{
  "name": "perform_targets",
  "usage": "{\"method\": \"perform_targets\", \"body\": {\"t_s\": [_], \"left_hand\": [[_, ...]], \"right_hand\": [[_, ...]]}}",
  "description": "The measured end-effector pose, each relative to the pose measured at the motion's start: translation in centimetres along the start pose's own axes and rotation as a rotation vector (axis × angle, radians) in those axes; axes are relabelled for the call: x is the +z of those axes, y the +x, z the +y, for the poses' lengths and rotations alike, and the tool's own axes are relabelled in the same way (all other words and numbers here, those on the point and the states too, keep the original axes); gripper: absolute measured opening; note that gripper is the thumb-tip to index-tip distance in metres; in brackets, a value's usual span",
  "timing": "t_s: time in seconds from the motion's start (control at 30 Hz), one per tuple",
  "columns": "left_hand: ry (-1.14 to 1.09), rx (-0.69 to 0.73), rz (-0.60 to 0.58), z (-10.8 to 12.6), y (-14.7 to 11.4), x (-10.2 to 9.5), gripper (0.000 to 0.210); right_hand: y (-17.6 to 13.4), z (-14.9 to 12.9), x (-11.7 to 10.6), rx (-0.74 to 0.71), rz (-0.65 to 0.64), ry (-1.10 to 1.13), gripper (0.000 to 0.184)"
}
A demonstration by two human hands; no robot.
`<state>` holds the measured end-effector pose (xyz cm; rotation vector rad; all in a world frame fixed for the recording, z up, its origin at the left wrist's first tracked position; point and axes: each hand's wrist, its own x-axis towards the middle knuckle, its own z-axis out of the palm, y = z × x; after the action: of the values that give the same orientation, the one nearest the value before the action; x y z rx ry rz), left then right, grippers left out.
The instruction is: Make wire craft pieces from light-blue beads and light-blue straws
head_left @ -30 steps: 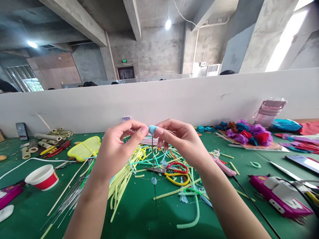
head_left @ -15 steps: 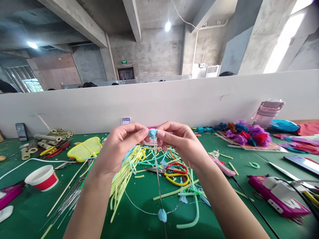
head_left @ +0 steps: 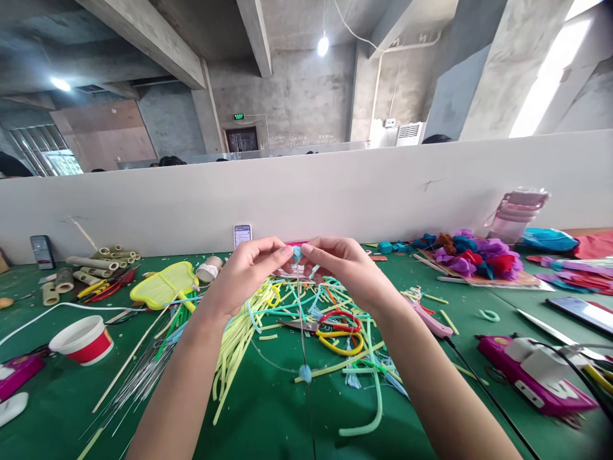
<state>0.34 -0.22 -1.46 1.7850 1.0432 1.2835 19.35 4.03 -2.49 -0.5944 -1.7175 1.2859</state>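
Observation:
My left hand (head_left: 251, 271) and my right hand (head_left: 347, 271) meet in front of me, each pinching one side of a small light-blue tuft (head_left: 297, 253). From this tuft a thin wire (head_left: 302, 326) hangs down towards me. Lower on the wire sits a second light-blue tuft (head_left: 305, 373), untouched by either hand. What the tufts are made of I cannot tell. Beneath my hands lie yellow-green fuzzy strips (head_left: 237, 348) and scissors with red and yellow handles (head_left: 341, 344).
At left are a red-and-white paper cup (head_left: 86, 345), a bundle of thin wires (head_left: 141, 377), a yellow wing-shaped piece (head_left: 163, 285) and bamboo tubes (head_left: 103, 260). A power strip (head_left: 531, 377), colourful scraps (head_left: 479, 255) and a pink bottle (head_left: 514, 217) are at right. A white partition (head_left: 306, 204) stands behind.
The lower tuft and its wire have swung upward, away from me. My hands have shifted slightly right, still pinching the upper tuft. A pale roll now shows beside my left wrist.

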Motion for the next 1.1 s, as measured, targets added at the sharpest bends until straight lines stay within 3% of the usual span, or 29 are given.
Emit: {"method": "perform_targets", "body": {"t_s": [0.3,0.6,0.83,1.1], "left_hand": [[-0.156,-0.048,-0.064,-0.1,0.0,-0.1,0.02],[-0.374,-0.127,-0.099,-0.6,0.3,-0.2,0.017],[-0.173,-0.135,-0.015,-2.5,1.5,-0.8,0.027],[-0.094,-0.171,0.063,-3.5,2.2,-1.2,0.038]], "right_hand": [[-0.1,0.3,0.0,0.092,-0.066,0.238,0.025],[-0.1,0.2,0.2,0.082,-0.064,0.226,0.027],[1.0,1.3,-0.1,0.048,0.08,-0.006,0.031],[2.1,3.1,-1.2,0.106,0.153,-0.031,0.033]]}}
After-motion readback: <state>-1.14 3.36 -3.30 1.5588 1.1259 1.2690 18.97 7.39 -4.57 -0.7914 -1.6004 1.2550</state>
